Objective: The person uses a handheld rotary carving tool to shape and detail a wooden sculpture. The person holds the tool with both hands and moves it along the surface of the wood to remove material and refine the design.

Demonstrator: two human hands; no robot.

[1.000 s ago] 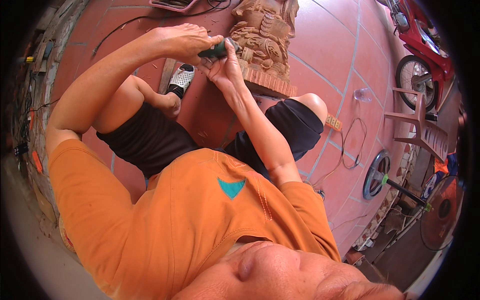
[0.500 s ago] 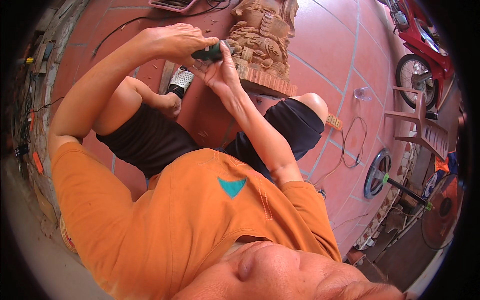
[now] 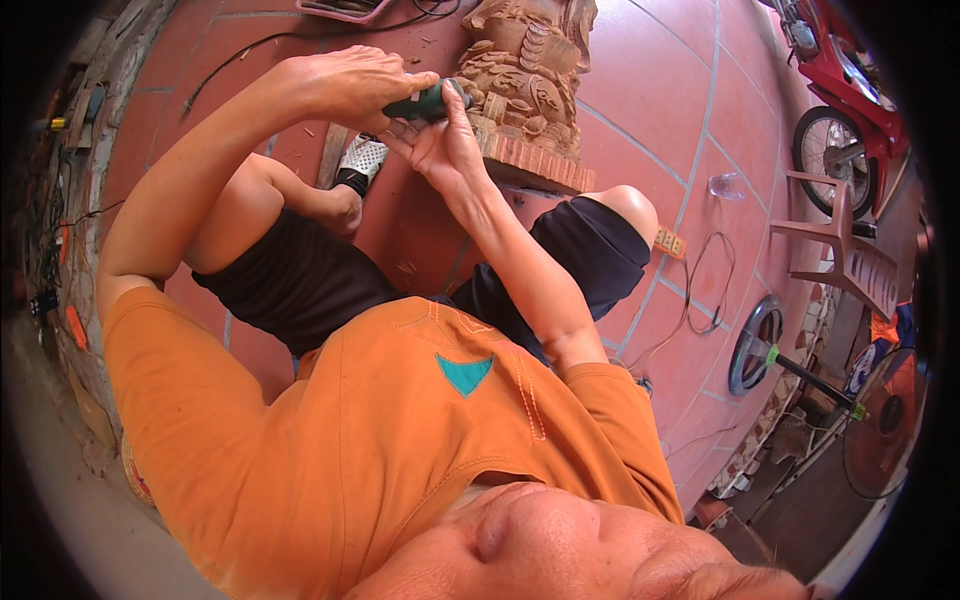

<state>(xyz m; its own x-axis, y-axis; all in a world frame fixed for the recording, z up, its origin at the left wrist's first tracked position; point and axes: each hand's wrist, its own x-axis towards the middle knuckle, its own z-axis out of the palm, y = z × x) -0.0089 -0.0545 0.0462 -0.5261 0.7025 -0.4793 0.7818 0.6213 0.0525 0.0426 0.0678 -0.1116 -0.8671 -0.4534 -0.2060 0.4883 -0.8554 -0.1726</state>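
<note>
A dark green cylindrical power tool (image 3: 425, 103) points right, its nose close against a carved wooden statue (image 3: 525, 85). My left hand (image 3: 360, 85) is closed round the rear of the tool, knuckles up. My right hand (image 3: 445, 150) supports the front, palm turned up, with the thumb pressed along the tool's nose and the fingers partly beneath it. The statue has dense relief carving and a ridged base at its near end. Whether the tool's tip touches the wood is too small to tell.
Wood chips and a black cord (image 3: 290, 37) lie on the red tiles. On the right are a power strip (image 3: 669, 242) with a loose cable, a clear cup (image 3: 727, 187), a plastic chair (image 3: 835, 245), a standing fan (image 3: 757, 345) and a red motorbike (image 3: 850, 90). My bent knees flank the work.
Both hands and the tool have shifted very slightly to the right along the statue's surface. The grip is the same, and the statue stays in place.
</note>
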